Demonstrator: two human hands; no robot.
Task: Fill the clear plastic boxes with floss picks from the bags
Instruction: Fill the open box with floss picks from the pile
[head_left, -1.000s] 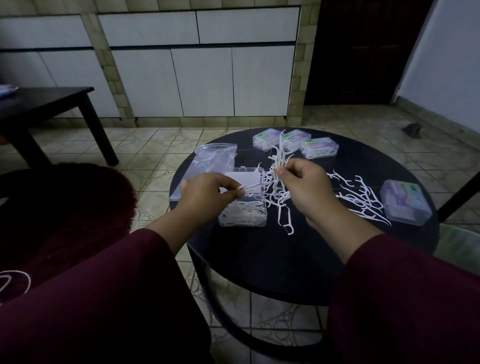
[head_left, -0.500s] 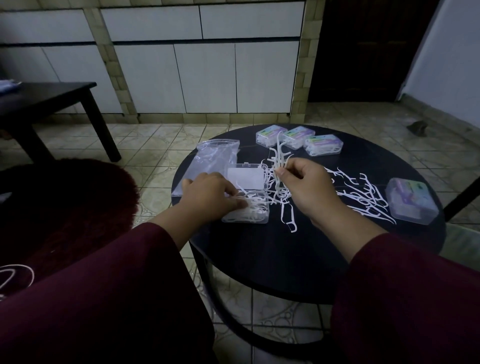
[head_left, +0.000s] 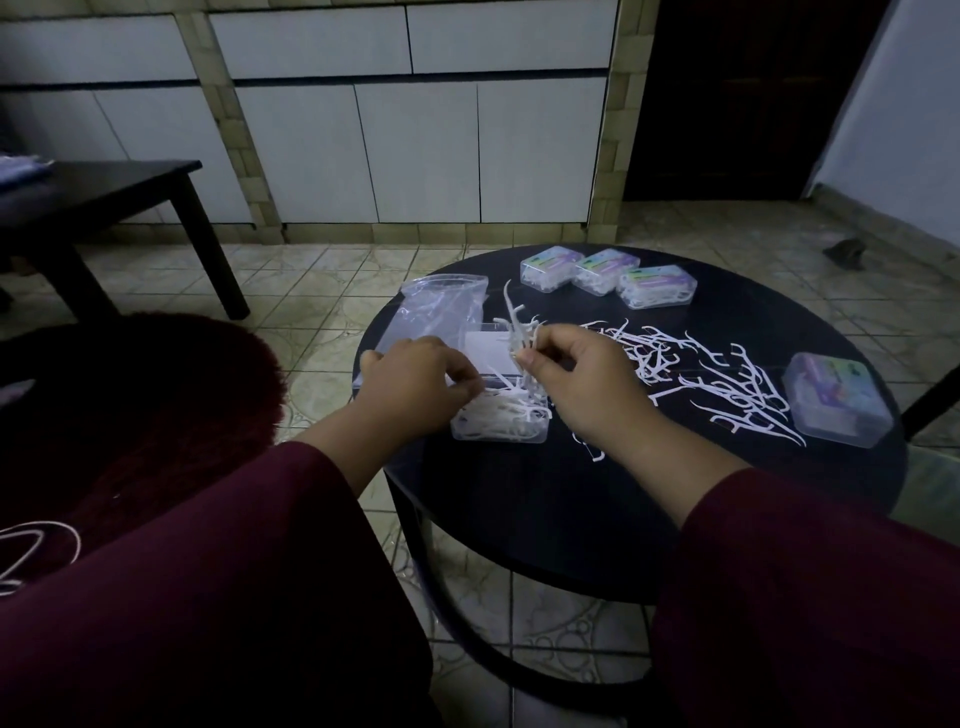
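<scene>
An open clear plastic box (head_left: 501, 423) sits on the round black table (head_left: 519, 499), partly filled with white floss picks. Its lid (head_left: 491, 351) stands open behind it. My left hand (head_left: 415, 382) has its fingertips down in the box among the picks. My right hand (head_left: 576, 379) pinches a bunch of floss picks (head_left: 519, 325) just above the lid. Loose floss picks (head_left: 717, 382) lie scattered to the right. A clear plastic bag (head_left: 441, 306) lies behind the box.
Three closed filled boxes (head_left: 605, 270) stand in a row at the table's far edge. Another closed box (head_left: 836, 400) sits at the right edge. A dark low table (head_left: 104, 208) stands at the left, white cabinets behind.
My left hand has gone down from above the box into it with the pick it held. My right hand has shifted left with its bunch, over the lid.
</scene>
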